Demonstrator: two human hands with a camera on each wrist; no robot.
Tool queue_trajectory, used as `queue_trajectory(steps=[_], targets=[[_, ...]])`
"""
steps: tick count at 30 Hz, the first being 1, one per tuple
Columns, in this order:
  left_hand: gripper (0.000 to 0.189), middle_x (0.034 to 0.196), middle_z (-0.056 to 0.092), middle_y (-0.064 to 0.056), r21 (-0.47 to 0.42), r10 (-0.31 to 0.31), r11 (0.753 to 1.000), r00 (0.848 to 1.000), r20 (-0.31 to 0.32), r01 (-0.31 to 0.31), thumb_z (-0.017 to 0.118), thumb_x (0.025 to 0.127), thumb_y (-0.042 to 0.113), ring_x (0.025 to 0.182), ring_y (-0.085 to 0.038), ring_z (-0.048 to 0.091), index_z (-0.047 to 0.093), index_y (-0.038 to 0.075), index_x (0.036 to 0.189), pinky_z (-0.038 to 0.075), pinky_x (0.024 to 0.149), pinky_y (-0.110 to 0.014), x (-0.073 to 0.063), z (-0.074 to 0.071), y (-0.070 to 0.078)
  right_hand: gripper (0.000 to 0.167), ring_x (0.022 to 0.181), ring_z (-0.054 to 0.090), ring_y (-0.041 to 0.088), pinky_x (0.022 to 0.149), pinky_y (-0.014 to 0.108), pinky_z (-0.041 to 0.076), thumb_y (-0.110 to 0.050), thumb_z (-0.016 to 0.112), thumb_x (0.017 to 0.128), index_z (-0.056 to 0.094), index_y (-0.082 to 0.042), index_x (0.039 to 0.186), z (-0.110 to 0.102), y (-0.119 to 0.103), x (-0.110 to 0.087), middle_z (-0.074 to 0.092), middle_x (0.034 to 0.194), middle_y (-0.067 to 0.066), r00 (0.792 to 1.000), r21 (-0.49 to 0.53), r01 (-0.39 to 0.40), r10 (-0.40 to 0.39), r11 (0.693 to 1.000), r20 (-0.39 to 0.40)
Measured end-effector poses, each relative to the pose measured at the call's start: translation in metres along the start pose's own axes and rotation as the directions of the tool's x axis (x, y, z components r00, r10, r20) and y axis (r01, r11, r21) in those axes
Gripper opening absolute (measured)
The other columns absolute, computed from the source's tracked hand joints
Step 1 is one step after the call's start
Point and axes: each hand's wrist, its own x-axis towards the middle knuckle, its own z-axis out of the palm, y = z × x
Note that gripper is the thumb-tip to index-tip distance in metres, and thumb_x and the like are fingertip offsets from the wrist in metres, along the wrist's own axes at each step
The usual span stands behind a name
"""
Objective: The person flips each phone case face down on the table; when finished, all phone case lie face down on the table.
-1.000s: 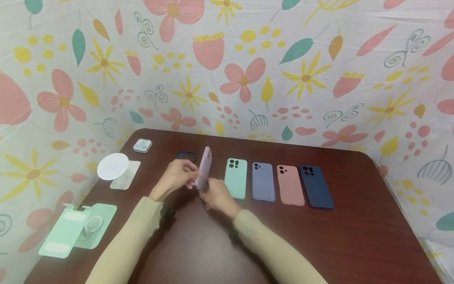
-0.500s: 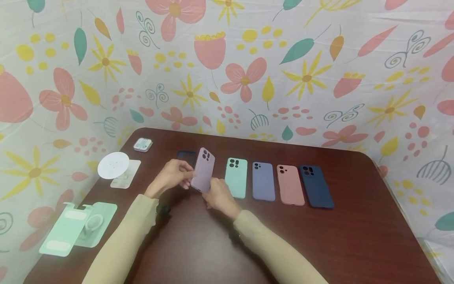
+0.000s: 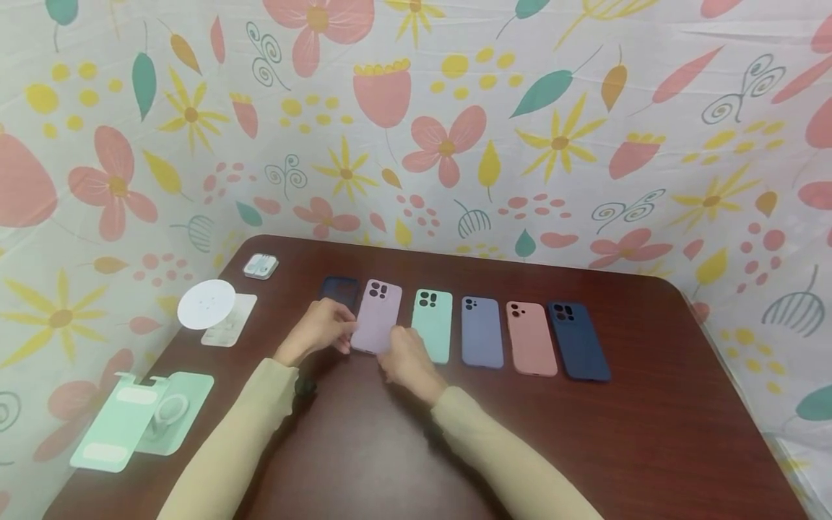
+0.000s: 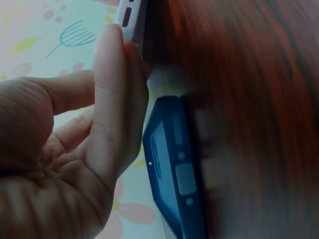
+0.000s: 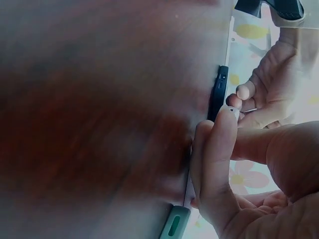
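A lilac phone case [image 3: 378, 318] lies on the table, its camera cutouts facing up at the far end. My left hand [image 3: 320, 328] holds its left edge between thumb and fingers. At the near right corner, my right hand [image 3: 409, 361] pinches it; in the right wrist view, thumb and fingers of the right hand [image 5: 219, 164] close over that edge. The left wrist view shows a slotted end of the lilac case [image 4: 133, 25] by the left fingertips. A dark blue case [image 3: 341, 289] lies just left, partly hidden by the left hand.
Rightward in a row lie a mint case [image 3: 434, 325], a periwinkle case [image 3: 482, 332], a pink case [image 3: 533, 339] and a navy case [image 3: 581, 343]. At the left are boxed earphones [image 3: 261, 266], a white disc stand [image 3: 207, 304] and a mint folding stand [image 3: 123, 422].
The lilac case has gone from standing tilted up in both hands to lying flat in the row between the dark blue and mint cases. Both hands stay at its edges.
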Motion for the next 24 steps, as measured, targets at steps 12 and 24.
queue_trajectory(steps=[12, 24], targets=[[0.016, 0.070, 0.076, -0.010, 0.208, 0.043, 0.977, 0.999, -0.016, -0.039, 0.067, 0.103, 0.004, 0.054, -0.014, 0.075, 0.079, -0.007, 0.106, 0.067, 0.074, -0.031, 0.001, 0.014, 0.004, 0.010, 0.040, 0.064, 0.010, 0.043, 0.025, 0.055, 0.003, 0.076, 0.084, 0.067, -0.001, 0.085, -0.002, 0.004, -0.002, 0.065, 0.058, 0.002, 1.000, -0.028, 0.014, -0.014, 1.000, -0.011], [0.016, 0.073, 0.078, -0.009, 0.296, 0.094, 0.952, 0.994, -0.051, -0.075, 0.066, 0.094, 0.007, 0.053, -0.013, 0.075, 0.081, 0.001, 0.091, 0.062, 0.063, -0.027, 0.008, 0.014, -0.005, 0.010, 0.042, 0.065, 0.011, 0.044, 0.025, 0.056, 0.002, 0.077, 0.083, 0.068, -0.001, 0.086, 0.000, 0.006, -0.003, 0.067, 0.060, 0.003, 0.999, -0.019, 0.036, -0.036, 0.999, -0.030]])
